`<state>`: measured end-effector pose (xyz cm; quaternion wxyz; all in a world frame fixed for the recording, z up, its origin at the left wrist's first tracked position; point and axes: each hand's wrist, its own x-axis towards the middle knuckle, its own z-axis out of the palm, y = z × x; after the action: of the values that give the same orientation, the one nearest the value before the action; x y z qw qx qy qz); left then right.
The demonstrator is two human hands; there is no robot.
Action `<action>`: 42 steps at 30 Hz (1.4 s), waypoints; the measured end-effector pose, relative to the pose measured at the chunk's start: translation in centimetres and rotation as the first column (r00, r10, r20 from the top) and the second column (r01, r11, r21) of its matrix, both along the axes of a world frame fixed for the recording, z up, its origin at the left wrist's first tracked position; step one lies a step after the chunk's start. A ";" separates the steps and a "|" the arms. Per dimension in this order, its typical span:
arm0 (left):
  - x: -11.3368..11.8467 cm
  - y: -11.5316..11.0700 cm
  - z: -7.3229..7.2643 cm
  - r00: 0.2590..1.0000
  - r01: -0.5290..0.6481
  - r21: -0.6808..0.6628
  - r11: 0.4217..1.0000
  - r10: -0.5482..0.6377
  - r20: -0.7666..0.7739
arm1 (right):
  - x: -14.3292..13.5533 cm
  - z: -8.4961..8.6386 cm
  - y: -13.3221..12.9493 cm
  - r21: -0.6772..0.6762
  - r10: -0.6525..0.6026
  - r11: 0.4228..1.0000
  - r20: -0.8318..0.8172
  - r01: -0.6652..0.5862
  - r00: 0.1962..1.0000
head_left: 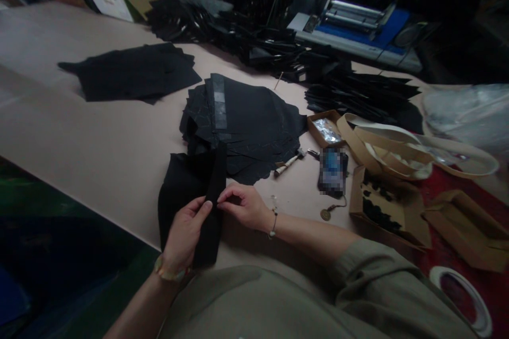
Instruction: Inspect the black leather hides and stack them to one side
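Far left we've got a flat stack of matte black sheets (pixel 129 74) on the pale tabletop (pixel 43 127). Next, our left hand (pixel 183 233) is clamped on a folded black sheet piece (pixel 186 180) near the table's front edge. Our right hand (pixel 244 205) has fingertips together at its edge; can't tell if anything's between them. Then a small pale-handled hammer-like tool (pixel 288 165).

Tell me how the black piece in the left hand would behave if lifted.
The black piece would probably flex, since it bends up into a raised fold beside the left hand. It looks thin, so it is likely light for its size. Its matte surface suggests it may not be very slippery.
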<state>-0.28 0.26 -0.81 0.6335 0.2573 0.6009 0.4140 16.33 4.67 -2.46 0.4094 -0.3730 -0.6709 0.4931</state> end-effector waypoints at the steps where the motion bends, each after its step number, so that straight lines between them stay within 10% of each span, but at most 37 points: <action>1: 0.0 0.0 0.0 1.000 0.000 0.007 1.000 0.000 -0.004 | 0.0 0.0 0.0 0.003 -0.008 1.000 0.004 0.008 1.000; 24: -0.3 0.8 -0.5 0.960 -0.084 -0.003 0.996 0.082 0.268 | 0.0 -0.2 0.5 -0.074 -0.043 0.996 0.015 0.044 0.999; 42: -0.2 0.6 -0.8 0.995 0.007 0.101 0.995 -0.017 0.103 | -0.3 -0.2 0.3 -0.071 -0.099 0.992 0.012 0.100 0.995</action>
<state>-0.49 0.82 -1.59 0.6527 0.2704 0.5441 0.4526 16.06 5.01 -2.70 0.4171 -0.4224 -0.6352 0.4941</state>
